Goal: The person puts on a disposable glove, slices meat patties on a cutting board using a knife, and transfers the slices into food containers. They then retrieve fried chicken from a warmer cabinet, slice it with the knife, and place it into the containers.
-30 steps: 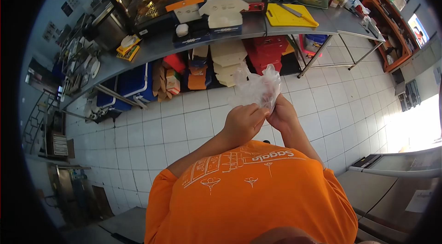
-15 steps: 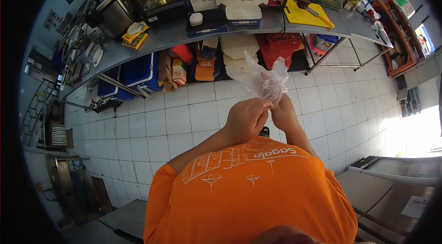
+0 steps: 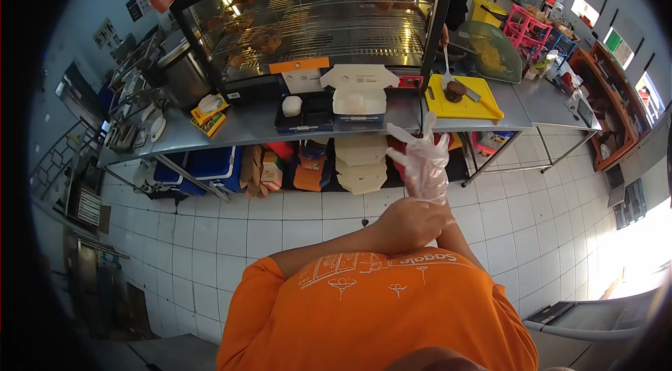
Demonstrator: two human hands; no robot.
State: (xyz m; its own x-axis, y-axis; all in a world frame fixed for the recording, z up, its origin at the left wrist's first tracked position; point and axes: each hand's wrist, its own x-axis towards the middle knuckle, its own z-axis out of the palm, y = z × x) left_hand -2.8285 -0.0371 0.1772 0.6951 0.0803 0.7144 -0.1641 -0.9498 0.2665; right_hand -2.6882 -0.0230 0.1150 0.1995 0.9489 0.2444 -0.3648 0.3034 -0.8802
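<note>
Clear glove (image 3: 428,166), long axis forward, toward counter (image 3: 252,117)

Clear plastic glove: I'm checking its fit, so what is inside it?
The right hand shows hazily through the clear plastic glove; how far it reaches cannot be told. The bare left hand covers the lower end, hiding what lies behind.

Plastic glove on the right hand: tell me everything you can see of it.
The thin, see-through, whitish plastic glove is on the right hand, its finger sections spread and pointing toward the steel counter. It looks loose and wrinkled, with shiny highlights. The left hand is closed at its cuff end, partly hiding that edge. The glove is out in front of the orange shirt. Whether the fingers fill it to the tips is unclear.
</note>
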